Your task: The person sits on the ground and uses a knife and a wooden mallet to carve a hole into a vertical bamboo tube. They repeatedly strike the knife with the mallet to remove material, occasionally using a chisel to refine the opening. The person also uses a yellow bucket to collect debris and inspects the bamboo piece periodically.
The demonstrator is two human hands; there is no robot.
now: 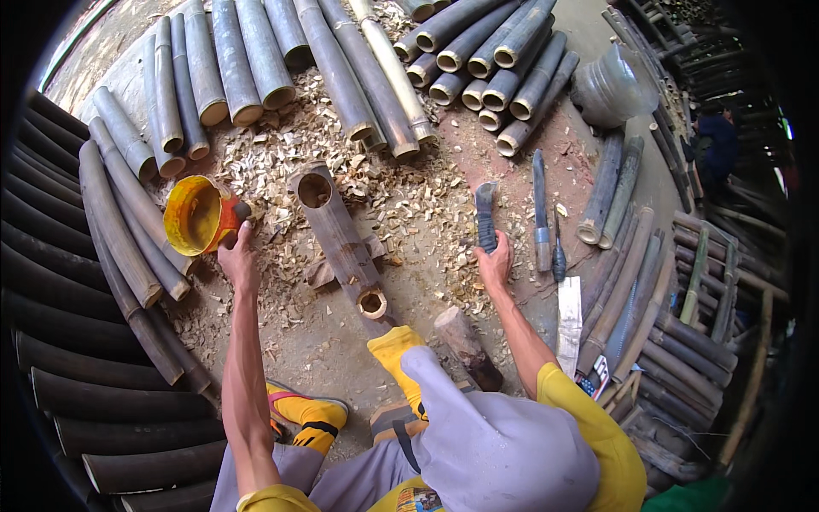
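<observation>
My left hand [238, 253] grips the handle of a yellow-orange scoop [196, 214], held on its side over the ground at the left. My right hand [494, 264] is closed on the handle of a flat dark chisel-like tool [485, 213] whose blade points away from me. Between the two hands a short grey bamboo section [339, 241] lies on the ground. It has a round open end at the far side and a hole [372, 303] near my yellow-socked foot [395, 350].
Wood chips [281, 154] cover the ground ahead. Bamboo poles are stacked at the far side [256, 68], left [111, 230] and right [623, 290]. A blade tool [541, 213], a saw [569, 324] and a wooden mallet [465, 346] lie at the right. A person [717, 136] stands far right.
</observation>
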